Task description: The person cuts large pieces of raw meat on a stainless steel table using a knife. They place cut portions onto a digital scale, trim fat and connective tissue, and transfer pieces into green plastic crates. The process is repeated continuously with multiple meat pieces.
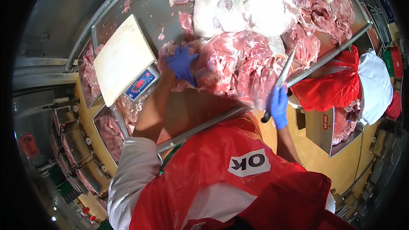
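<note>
Blue-gloved left hand (181, 63) — spread wide on raw meat (232, 59); right hand (279, 106) clamped round a knife (285, 72)! It points forward

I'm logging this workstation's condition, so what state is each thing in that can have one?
Left hand, gloved, fingers spread on the meat
Right hand, gloved, closed around the knife handle
Knife, blade bare, tip pointing away from the person
Meat, raw, boneless or not: cannot tell
Scale, display lit
Steel bin at right, holding meat
Red apron, worn
</note>
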Available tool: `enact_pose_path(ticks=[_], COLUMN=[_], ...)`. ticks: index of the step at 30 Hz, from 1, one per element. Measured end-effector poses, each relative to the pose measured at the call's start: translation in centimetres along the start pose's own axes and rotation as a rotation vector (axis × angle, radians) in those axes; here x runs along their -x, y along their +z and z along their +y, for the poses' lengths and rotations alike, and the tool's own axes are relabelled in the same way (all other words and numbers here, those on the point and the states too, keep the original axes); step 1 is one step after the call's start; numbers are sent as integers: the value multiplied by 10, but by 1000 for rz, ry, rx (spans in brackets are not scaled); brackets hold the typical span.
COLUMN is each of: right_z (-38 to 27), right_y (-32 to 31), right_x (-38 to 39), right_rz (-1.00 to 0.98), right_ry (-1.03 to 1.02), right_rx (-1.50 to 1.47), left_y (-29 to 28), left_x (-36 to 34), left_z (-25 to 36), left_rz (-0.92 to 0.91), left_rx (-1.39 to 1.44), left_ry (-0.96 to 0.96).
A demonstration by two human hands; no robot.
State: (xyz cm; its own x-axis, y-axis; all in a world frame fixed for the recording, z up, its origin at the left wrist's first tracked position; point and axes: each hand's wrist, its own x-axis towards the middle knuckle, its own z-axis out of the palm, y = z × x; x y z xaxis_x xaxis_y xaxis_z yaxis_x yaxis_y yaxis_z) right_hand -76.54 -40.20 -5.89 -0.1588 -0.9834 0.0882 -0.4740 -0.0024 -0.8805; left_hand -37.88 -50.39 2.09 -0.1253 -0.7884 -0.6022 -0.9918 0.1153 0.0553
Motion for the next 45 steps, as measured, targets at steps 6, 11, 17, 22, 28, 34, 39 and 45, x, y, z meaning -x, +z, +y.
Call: enact_pose_path(ticks=[6,11,17,22,28,34,39,45], right_z=[11,-11,20,32,-21,-69,-91,-57], right_y=[-27,-10,19,25,50,100,181,282], right_x=[-106,-184,-289,-312,-288,-296,-330,-398], right_rz=[-196,-263,-98,-207,-172,-256,-222,-265], right_ry=[103,-9,191,205,148,149,-278,-111], right_rx=[-55,-178,-800,-866,-646,-594,-279,-494], left_y=[24,77,-1,-38,3,-32,-59,-69], left_x=[19,-24,-80,-119,-201,-261,-288,-263], left_z=[31,-10,45,64,19,-63,-128,-113], left_rz=[2,180,728,706,1120,1082,1010,1043], left_rx=[18,612,736,456,585,466,372,580], left_ry=[-56,131,98,-72,-190,-309,-443,36])
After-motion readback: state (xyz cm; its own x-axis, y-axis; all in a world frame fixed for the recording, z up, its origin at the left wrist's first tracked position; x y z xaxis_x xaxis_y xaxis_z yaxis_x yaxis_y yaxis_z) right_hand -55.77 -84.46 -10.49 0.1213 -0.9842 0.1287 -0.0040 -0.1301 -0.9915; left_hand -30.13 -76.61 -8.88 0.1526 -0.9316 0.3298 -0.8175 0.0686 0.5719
